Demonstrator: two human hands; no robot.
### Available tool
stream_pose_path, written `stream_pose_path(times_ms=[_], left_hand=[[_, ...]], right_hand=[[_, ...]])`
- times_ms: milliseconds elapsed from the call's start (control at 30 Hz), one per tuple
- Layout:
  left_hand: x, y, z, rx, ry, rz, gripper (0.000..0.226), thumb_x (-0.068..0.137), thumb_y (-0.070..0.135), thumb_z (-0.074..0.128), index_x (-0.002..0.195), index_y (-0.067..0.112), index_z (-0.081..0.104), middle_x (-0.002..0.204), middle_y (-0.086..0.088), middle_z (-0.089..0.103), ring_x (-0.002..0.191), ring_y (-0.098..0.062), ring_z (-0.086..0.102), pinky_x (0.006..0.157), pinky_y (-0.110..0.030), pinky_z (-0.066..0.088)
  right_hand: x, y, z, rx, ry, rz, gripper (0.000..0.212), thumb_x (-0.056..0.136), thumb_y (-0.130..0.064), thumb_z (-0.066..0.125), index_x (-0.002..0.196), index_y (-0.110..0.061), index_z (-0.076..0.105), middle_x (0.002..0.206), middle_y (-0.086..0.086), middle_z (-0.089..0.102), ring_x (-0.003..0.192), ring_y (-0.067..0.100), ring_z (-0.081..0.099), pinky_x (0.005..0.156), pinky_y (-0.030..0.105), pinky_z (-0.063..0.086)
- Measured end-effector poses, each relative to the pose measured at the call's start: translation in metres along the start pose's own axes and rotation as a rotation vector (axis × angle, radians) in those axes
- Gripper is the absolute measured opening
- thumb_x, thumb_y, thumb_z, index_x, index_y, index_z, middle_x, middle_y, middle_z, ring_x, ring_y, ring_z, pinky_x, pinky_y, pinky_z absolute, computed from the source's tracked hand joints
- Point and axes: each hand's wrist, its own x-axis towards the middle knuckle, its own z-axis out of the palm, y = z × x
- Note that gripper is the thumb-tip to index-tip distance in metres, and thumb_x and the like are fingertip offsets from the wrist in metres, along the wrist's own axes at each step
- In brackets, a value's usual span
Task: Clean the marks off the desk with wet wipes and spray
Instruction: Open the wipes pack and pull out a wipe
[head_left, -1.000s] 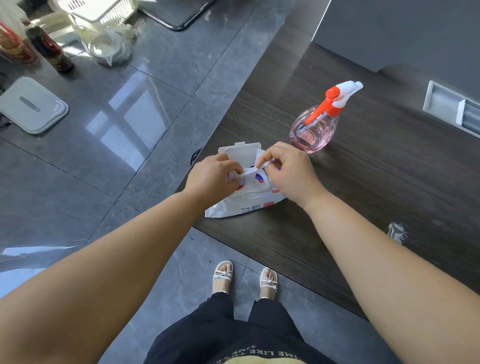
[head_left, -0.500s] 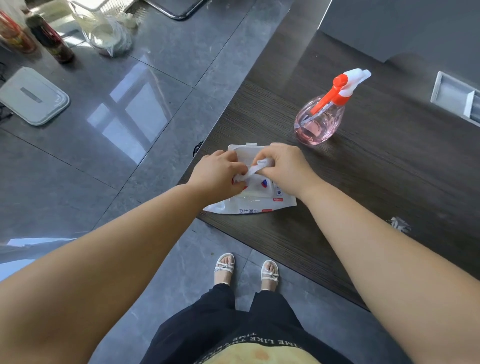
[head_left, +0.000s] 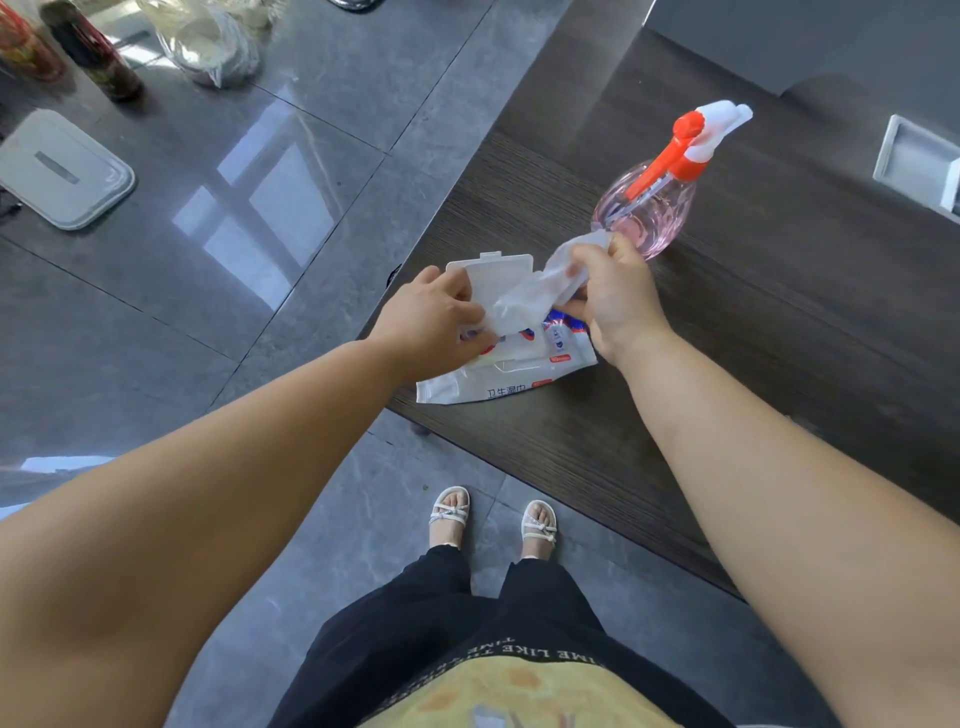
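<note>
R hand (head_left: 613, 306) pinches wipe (head_left: 535, 291), which stretches down-left to pack (head_left: 511, 371). L hand (head_left: 434, 325) presses pack onto surface (head_left: 727, 338), fingers closed on it.

Glossy grey tiled floor (head_left: 291, 130) with window reflections, beside a dark wood-grain desk (head_left: 779, 338).

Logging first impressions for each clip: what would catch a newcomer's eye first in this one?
Most striking is the white wet wipe being drawn from the open wipes pack at the dark desk's near corner: the right hand pinches the wipe while the left hand holds the pack down. Just beyond the right hand stands a pink spray bottle with an orange-and-white trigger.
</note>
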Motion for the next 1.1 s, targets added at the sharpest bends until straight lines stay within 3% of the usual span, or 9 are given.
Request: stream_pose_path(times_ms=[133, 367, 467, 600, 733, 967, 1100], left_hand=[[0.0, 0.003, 0.0, -0.028, -0.018, -0.054, 0.043, 0.094, 0.047, 0.039, 0.091, 0.022, 0.074, 0.108, -0.003, 0.05, 0.093, -0.021, 0.037, 0.08, -0.033, 0.039], [0.005, 0.012, 0.008, -0.033, 0.067, -0.237, 0.027, 0.081, 0.042, 0.063, 0.101, 0.024, 0.065, 0.114, -0.001, 0.054, 0.103, -0.027, 0.043, 0.083, -0.035, 0.039], [0.005, 0.016, 0.009, -0.068, 0.08, -0.245, 0.028, 0.082, 0.033, 0.063, 0.11, 0.028, 0.06, 0.118, 0.0, 0.053, 0.106, -0.027, 0.042, 0.085, -0.036, 0.037], [0.003, 0.017, 0.008, -0.076, 0.058, -0.261, 0.022, 0.087, 0.026, 0.057, 0.107, 0.03, 0.067, 0.117, 0.001, 0.054, 0.105, -0.026, 0.042, 0.083, -0.034, 0.034], [0.003, 0.018, 0.006, -0.085, 0.082, -0.275, 0.022, 0.089, 0.026, 0.056, 0.106, 0.028, 0.069, 0.115, 0.001, 0.055, 0.106, -0.025, 0.042, 0.085, -0.036, 0.038], [0.01, 0.022, 0.005, -0.07, 0.1, -0.282, 0.021, 0.086, 0.034, 0.061, 0.103, 0.025, 0.07, 0.113, 0.001, 0.057, 0.103, -0.025, 0.043, 0.082, -0.036, 0.039], [0.011, 0.022, 0.005, -0.102, 0.128, -0.277, 0.021, 0.088, 0.025, 0.056, 0.103, 0.021, 0.07, 0.111, 0.002, 0.063, 0.101, -0.025, 0.044, 0.08, -0.034, 0.04]], right_hand=[[-0.003, 0.0, 0.003, -0.161, -0.015, -0.044, 0.014, 0.072, -0.02, 0.05, 0.085, -0.015, 0.048, 0.087, 0.007, 0.05, 0.083, 0.022, 0.052, 0.087, 0.054, 0.049], [-0.006, 0.003, 0.006, -0.2, -0.051, -0.002, 0.019, 0.088, -0.01, 0.048, 0.104, 0.0, 0.052, 0.092, 0.008, 0.055, 0.086, 0.018, 0.057, 0.086, 0.047, 0.052], [-0.008, 0.002, 0.013, -0.085, -0.073, 0.035, 0.011, 0.092, -0.005, 0.044, 0.099, -0.006, 0.052, 0.099, 0.013, 0.057, 0.09, 0.022, 0.059, 0.081, 0.043, 0.055], [-0.009, -0.001, 0.018, 0.125, -0.001, 0.086, 0.016, 0.096, -0.006, 0.04, 0.095, -0.018, 0.051, 0.103, 0.01, 0.056, 0.099, 0.025, 0.059, 0.076, 0.038, 0.056], [-0.009, -0.005, 0.014, 0.284, 0.122, 0.07, 0.018, 0.096, -0.007, 0.04, 0.1, -0.021, 0.051, 0.096, 0.004, 0.055, 0.091, 0.02, 0.059, 0.067, 0.031, 0.057], [-0.01, -0.009, 0.007, 0.406, 0.257, -0.016, 0.02, 0.097, -0.009, 0.041, 0.1, -0.026, 0.05, 0.1, 0.002, 0.054, 0.093, 0.021, 0.059, 0.065, 0.032, 0.059], [-0.011, -0.012, 0.004, 0.436, 0.296, -0.053, 0.019, 0.097, -0.009, 0.04, 0.108, -0.022, 0.047, 0.099, 0.001, 0.053, 0.088, 0.019, 0.059, 0.071, 0.037, 0.059]])
